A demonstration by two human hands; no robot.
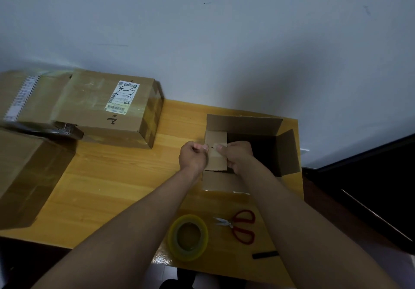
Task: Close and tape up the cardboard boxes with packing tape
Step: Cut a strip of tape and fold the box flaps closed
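Right of the taped brown cardboard boxes, my left hand and right hand both curl, pinching a clear tape strip over the open brown cardboard box's left flap, the yellowish packing-tape roll lying nearer.

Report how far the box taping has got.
Done: the labelled box at the back left looks closed and taped. In hand: the small box is open; the left hand and right hand pinch something at its left flap, too small to identify. Left: fold its flaps and tape them; the tape roll and scissors lie unused.
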